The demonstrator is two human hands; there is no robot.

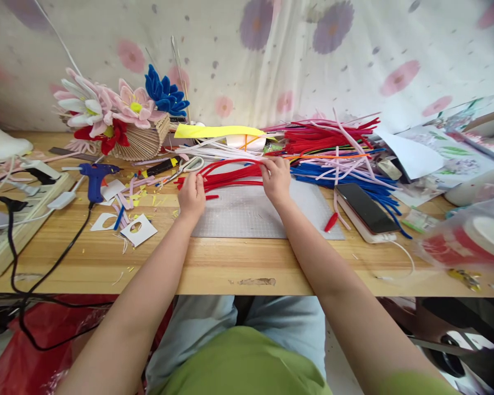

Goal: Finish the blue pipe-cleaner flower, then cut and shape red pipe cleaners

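A bundle of red pipe cleaners [233,176] stretches between my two hands, above the far part of a grey cutting mat [239,214]. My left hand [192,195] is closed round the bundle's left end. Near the right end, my right hand [276,178] grips the same strands with bent fingers. Some strands bow upward in the middle. A short red piece [212,197] lies beside my left hand. Scissors [189,166] rest just behind that hand. On the mat's right side is a small red pointed piece [331,221].
A blue glue gun [95,178] and a power strip [20,219] with cables occupy the left. Fuzzy flowers [107,107] stand behind them. Red pipe cleaners [325,137] and blue ones [346,184] are piled at the back right, near a phone [368,208] and a bagged cup [473,236].
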